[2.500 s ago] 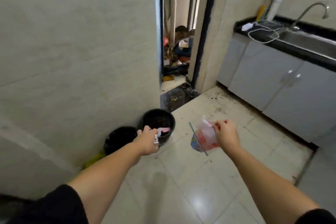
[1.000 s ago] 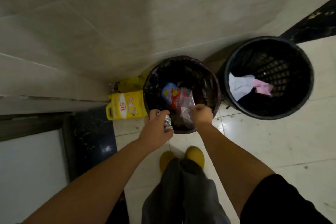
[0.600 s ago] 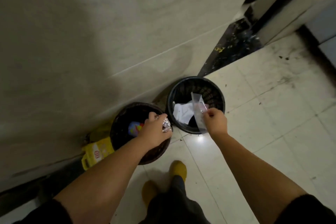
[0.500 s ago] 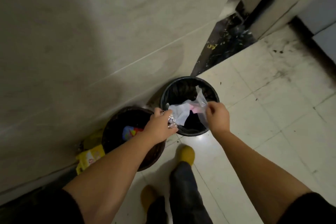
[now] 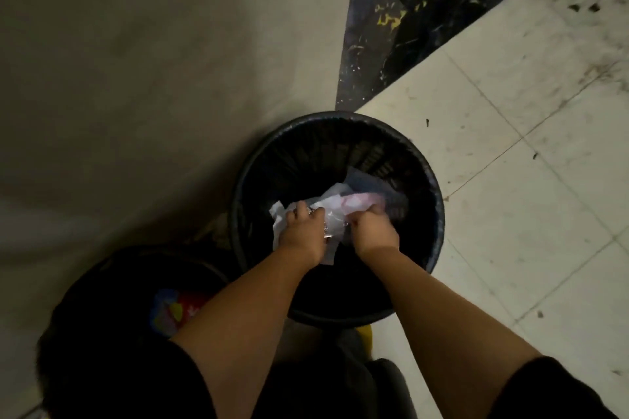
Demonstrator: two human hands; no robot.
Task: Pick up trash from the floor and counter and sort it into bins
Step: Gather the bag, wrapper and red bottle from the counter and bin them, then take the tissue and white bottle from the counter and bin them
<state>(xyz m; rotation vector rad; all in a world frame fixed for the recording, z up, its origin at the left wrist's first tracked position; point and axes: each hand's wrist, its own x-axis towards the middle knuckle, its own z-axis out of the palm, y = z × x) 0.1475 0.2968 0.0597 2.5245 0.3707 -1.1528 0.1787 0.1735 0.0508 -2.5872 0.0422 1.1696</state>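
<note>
Both hands are held low over the mouth of a black mesh bin [image 5: 422, 177] that sits against the wall [image 5: 136, 78], with a dark doorway strip [image 5: 408, 20] at about 1 o'clock from it. The left hand [image 5: 303, 231] is curled shut around a small wad of foil [image 5: 327, 233], which can be seen glinting at its right edge. The right hand [image 5: 372, 231] is closed too, pinched on a clear plastic bag [image 5: 335, 223] that is bunched between the two hands, right above the white and pink paper [image 5: 343, 202] already lying in the bin. A second, darker bin [image 5: 112, 282] is found at 7 o'clock from the first, just beside it, and a colourful wrapper [image 5: 175, 311] is seen inside, partly hidden by the left forearm. Grubby floor tiles [image 5: 531, 153] are spread off to 3 o'clock.
</note>
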